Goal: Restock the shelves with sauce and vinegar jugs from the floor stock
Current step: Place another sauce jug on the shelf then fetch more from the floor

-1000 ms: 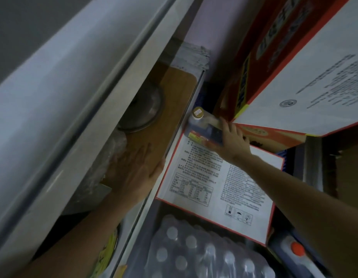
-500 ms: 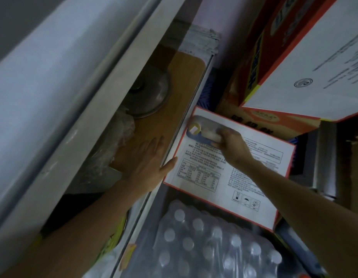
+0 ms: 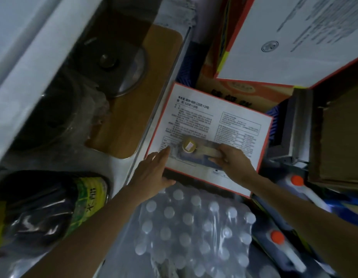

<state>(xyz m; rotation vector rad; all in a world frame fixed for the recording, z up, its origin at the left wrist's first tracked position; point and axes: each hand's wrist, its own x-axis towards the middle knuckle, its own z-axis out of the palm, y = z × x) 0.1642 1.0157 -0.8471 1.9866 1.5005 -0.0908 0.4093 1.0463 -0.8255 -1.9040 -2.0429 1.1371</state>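
Observation:
A clear jug with a yellow cap (image 3: 189, 146) and a blue label hangs above a white carton edged in red (image 3: 212, 117). My right hand (image 3: 233, 160) grips the jug by its handle side. With straight fingers, my left hand (image 3: 154, 171) reaches toward the jug's left side, its fingertips at the jug's edge over the carton. Two more jugs with orange caps (image 3: 277, 237) lie on the floor at the lower right.
A shrink-wrapped pack of white-capped bottles (image 3: 194, 227) fills the floor below my hands. To the left a shelf holds a wooden board (image 3: 134, 109), a metal lid (image 3: 122, 63) and a dark bagged item (image 3: 43, 207). Stacked cartons (image 3: 284, 37) loom at the upper right.
My right hand has drawn the jug back toward me across the white carton. My left hand left the wooden board and moved right to the jug.

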